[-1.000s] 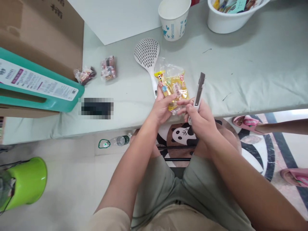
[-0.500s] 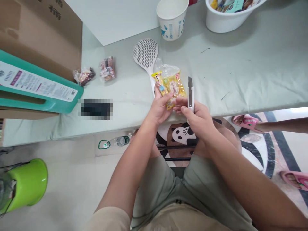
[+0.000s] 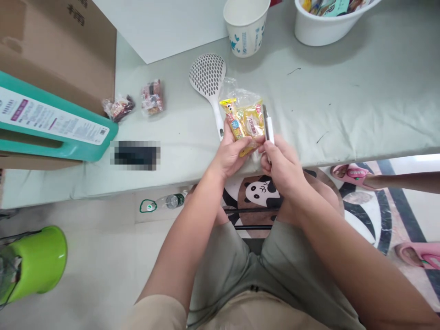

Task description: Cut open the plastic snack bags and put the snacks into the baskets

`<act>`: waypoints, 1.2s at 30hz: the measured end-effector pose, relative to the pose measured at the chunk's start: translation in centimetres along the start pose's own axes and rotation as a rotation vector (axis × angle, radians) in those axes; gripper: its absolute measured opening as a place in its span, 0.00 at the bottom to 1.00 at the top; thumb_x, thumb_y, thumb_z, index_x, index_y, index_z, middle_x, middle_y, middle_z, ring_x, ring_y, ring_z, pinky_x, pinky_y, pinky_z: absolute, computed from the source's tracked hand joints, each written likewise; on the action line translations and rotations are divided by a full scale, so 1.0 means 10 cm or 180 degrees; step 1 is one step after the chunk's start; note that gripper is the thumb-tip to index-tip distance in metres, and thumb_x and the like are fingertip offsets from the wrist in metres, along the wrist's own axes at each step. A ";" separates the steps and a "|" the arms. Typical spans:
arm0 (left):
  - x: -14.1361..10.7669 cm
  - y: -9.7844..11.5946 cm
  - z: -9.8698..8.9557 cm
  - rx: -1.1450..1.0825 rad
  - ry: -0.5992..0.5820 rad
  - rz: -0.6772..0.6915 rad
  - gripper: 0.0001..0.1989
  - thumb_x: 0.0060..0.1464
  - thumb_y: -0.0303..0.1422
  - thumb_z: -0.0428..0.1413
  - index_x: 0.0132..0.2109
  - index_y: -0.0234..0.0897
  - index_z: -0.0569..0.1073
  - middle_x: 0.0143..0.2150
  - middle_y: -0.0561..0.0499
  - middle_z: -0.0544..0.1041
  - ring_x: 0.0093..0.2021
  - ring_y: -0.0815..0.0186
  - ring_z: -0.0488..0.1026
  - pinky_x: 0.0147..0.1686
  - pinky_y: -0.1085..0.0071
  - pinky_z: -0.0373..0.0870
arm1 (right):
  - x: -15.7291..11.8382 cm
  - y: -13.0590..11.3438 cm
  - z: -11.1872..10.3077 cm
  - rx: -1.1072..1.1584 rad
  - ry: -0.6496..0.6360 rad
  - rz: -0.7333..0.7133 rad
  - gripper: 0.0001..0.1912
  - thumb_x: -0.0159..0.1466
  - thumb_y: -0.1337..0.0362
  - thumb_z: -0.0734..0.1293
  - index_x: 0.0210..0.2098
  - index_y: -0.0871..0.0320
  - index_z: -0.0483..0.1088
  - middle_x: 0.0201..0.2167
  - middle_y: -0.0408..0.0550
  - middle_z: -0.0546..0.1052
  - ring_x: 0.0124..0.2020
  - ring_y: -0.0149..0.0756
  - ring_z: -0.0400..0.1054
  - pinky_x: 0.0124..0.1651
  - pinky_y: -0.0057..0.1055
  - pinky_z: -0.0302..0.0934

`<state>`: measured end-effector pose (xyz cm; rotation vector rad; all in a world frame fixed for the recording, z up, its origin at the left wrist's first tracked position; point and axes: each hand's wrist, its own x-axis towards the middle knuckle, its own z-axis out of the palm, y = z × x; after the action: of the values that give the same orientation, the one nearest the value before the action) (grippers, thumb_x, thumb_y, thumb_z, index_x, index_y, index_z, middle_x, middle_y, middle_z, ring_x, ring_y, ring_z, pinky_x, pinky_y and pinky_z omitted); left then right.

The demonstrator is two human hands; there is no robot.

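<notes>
My left hand (image 3: 232,151) is closed on yellow snack packets: a slim yellow packet (image 3: 235,123) and, beside it, a clear-and-yellow wrapped snack (image 3: 253,121). In my right hand (image 3: 280,160) is a utility knife (image 3: 268,130) with a white handle, its blade pointing away from me along the right edge of the wrapped snack. Whether the blade touches the wrapper I cannot tell. Behind the packets lies a white slotted skimmer (image 3: 208,75), its handle partly hidden by my left hand. Crumpled clear plastic (image 3: 228,85) sits against the packets.
A paper cup (image 3: 246,30) and a white basin (image 3: 319,27) of packets stand at the back. Two wrapped snacks, one a reddish packet (image 3: 152,97), lie left near a cardboard box (image 3: 68,50). A dark blurred object (image 3: 135,156) is near the front edge. Another person's foot (image 3: 357,176) shows right.
My right hand has moved slightly left, bringing the knife against or close to the wrapped snack's right side and turning the blade. The packets have tilted a little in my left hand.
</notes>
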<state>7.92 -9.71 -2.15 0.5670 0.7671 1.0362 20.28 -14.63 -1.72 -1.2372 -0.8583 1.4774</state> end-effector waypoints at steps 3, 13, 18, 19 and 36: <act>0.01 -0.01 0.00 -0.0070 0.0056 0.0089 0.42 0.53 0.18 0.59 0.68 0.58 0.60 0.41 0.56 0.78 0.33 0.72 0.77 0.33 0.77 0.73 | -0.02 -0.06 0.08 0.0353 0.0151 0.0306 0.09 0.69 0.60 0.61 0.33 0.55 0.66 0.23 0.39 0.65 0.17 0.23 0.53 0.18 0.23 0.47; -0.02 -0.01 0.02 -0.0019 0.0285 0.0078 0.41 0.54 0.19 0.57 0.68 0.62 0.60 0.43 0.57 0.77 0.27 0.77 0.70 0.29 0.81 0.67 | -0.01 -0.20 0.23 0.0337 0.0345 0.0988 0.11 0.72 0.68 0.58 0.34 0.58 0.68 0.18 0.35 0.64 0.14 0.22 0.54 0.13 0.19 0.49; 0.00 -0.04 0.06 -0.0110 0.0377 0.0280 0.41 0.54 0.17 0.55 0.69 0.60 0.61 0.46 0.55 0.77 0.39 0.70 0.77 0.35 0.79 0.72 | -0.11 -0.15 0.23 0.0273 0.0456 0.1041 0.11 0.72 0.67 0.60 0.33 0.58 0.68 0.18 0.34 0.64 0.13 0.21 0.53 0.13 0.18 0.50; 0.00 -0.04 0.07 -0.0082 0.0408 0.0288 0.42 0.54 0.17 0.54 0.69 0.59 0.62 0.46 0.55 0.78 0.42 0.69 0.78 0.38 0.77 0.74 | -0.14 -0.13 0.23 0.0261 0.0455 0.1029 0.11 0.72 0.67 0.60 0.33 0.58 0.69 0.18 0.34 0.64 0.13 0.21 0.53 0.13 0.18 0.50; -0.03 -0.01 0.04 0.0061 0.0580 -0.0008 0.41 0.53 0.20 0.58 0.68 0.64 0.63 0.54 0.56 0.77 0.56 0.63 0.76 0.53 0.68 0.76 | -0.42 0.13 0.15 0.0028 0.0454 0.0974 0.09 0.70 0.63 0.62 0.36 0.59 0.70 0.19 0.34 0.64 0.14 0.22 0.55 0.14 0.21 0.55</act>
<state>8.20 -10.04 -1.87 0.4921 0.9387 1.0892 18.46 -18.87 -1.46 -1.4978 -0.5849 1.6057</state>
